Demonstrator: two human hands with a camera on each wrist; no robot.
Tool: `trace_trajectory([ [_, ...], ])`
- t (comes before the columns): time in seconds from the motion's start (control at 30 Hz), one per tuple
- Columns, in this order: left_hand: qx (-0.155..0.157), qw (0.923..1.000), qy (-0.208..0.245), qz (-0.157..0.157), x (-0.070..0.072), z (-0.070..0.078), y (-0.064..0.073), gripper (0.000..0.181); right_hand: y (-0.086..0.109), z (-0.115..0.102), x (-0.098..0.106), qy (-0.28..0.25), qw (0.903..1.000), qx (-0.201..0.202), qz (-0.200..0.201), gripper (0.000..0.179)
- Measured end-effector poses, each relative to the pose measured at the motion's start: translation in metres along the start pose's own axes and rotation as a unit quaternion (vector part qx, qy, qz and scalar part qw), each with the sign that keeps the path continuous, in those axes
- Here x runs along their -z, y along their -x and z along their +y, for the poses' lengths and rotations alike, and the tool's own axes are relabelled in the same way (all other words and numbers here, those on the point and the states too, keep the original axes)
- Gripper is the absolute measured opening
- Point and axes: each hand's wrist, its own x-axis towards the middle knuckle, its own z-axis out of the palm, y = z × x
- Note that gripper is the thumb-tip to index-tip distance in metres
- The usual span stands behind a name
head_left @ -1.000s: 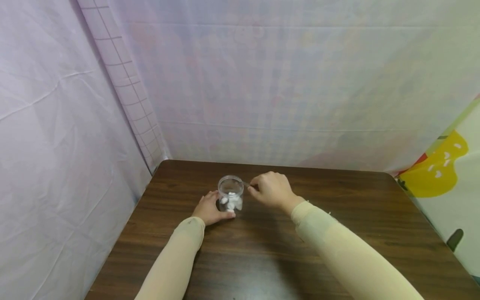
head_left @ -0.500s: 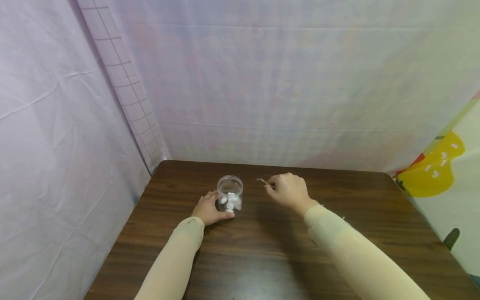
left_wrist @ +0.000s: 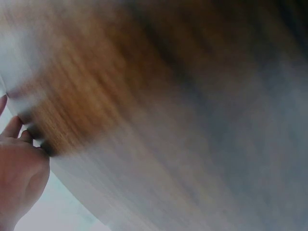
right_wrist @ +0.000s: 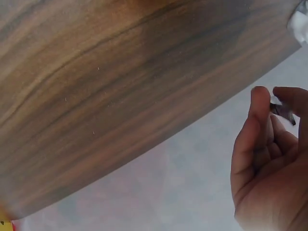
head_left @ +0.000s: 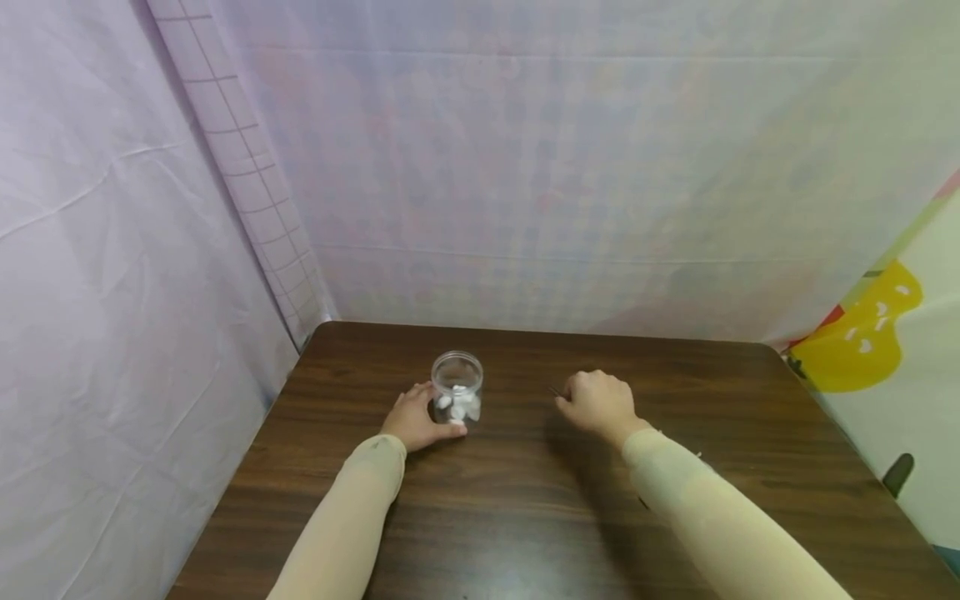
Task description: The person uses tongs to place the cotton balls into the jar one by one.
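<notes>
A clear round jar [head_left: 457, 377] stands upright on the table, its top uncovered. White, soft-looking lumps [head_left: 462, 403] lie in its lower part. From the left side my left hand [head_left: 415, 420] holds the jar, thumb along the front and fingers at the far side. My right hand [head_left: 602, 406] is well to the right of the jar, over the table. Between thumb and forefinger it pinches a thin dark metal tool [right_wrist: 285, 113]; only a short tip shows in the head view, so its kind is unclear. The left wrist view shows part of the left hand [left_wrist: 23, 175], not the jar.
The dark wood-grain table [head_left: 510, 500] extends around both hands. A pale patterned curtain [head_left: 555, 183] hangs behind its far edge, and a white sheet [head_left: 112, 292] on the left. On the right is a cloth with a yellow printed shape [head_left: 851, 354].
My right hand has moved right, away from the jar's rim, and then lower with the tool still in it. My left hand and the jar stay in place.
</notes>
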Motion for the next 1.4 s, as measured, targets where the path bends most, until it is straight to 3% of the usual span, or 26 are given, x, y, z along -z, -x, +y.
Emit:
trace_trajectory([
  [0.63,0.0,1.0,0.002,-0.003,0.003,0.002,0.002,0.098,0.007,-0.004,-0.018,-0.031,0.9975,-0.053,-0.036,0.048],
  [1.03,-0.004,1.0,0.0,-0.003,0.003,0.002,0.002,0.096,0.007,-0.008,-0.025,-0.043,0.9929,-0.092,-0.062,0.038],
  [1.4,-0.005,1.0,-0.002,-0.003,0.004,0.002,0.002,0.096,0.008,-0.006,-0.035,-0.056,0.9913,-0.09,-0.079,0.039],
])
